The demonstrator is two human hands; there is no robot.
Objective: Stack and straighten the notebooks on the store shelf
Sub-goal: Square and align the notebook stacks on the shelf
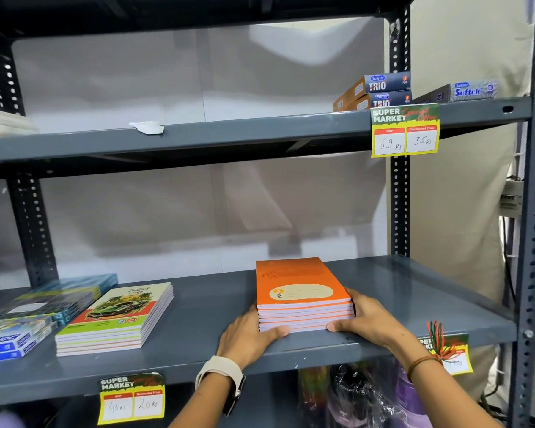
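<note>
A neat stack of several orange notebooks lies flat on the grey middle shelf, near its front edge. My left hand presses the stack's left front corner, thumb against the spines. My right hand cups the right front corner, fingers along the right side. Both hands clasp the stack between them. A second stack of notebooks with a car picture on the cover lies to the left, turned at a slant to the shelf edge.
Blue boxes and packs crowd the shelf's left end. The upper shelf holds Trio boxes, a Softek box and a crumpled paper. Price tags hang off both shelf edges. Wrapped goods sit below.
</note>
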